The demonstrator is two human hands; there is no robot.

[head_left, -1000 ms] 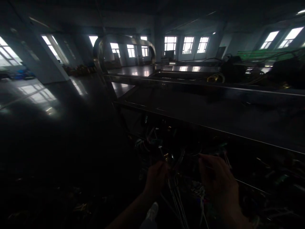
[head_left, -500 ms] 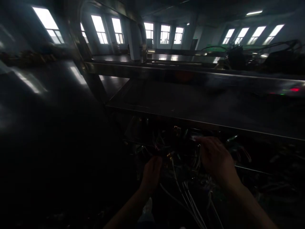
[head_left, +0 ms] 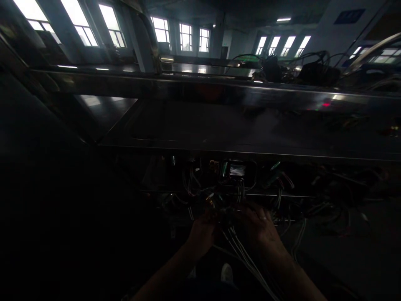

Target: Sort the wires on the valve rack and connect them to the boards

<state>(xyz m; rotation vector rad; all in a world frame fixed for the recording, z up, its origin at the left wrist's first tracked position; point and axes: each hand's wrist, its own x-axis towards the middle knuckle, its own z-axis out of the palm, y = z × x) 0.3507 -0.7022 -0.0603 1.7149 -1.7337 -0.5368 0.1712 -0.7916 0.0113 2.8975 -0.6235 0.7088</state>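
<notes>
In the dim lower middle of the head view, my left hand has its fingers closed near a brass-coloured fitting; what they grip is too dark to tell. My right hand is just to the right, fingers bent toward the left hand over a dark part I cannot make out. A bundle of pale wires runs down between the wrists. Behind the hands, a small device with a bright rectangular face sits under the shelf, with wires below it.
A dark shelf with a metal front edge spans the view above the hands. More loose wires hang at the right. A metal rail crosses farther back, with dark cabled items beyond it.
My right hand has moved down and left, close to my left hand, uncovering the bright-faced device. The camera view has turned right.
</notes>
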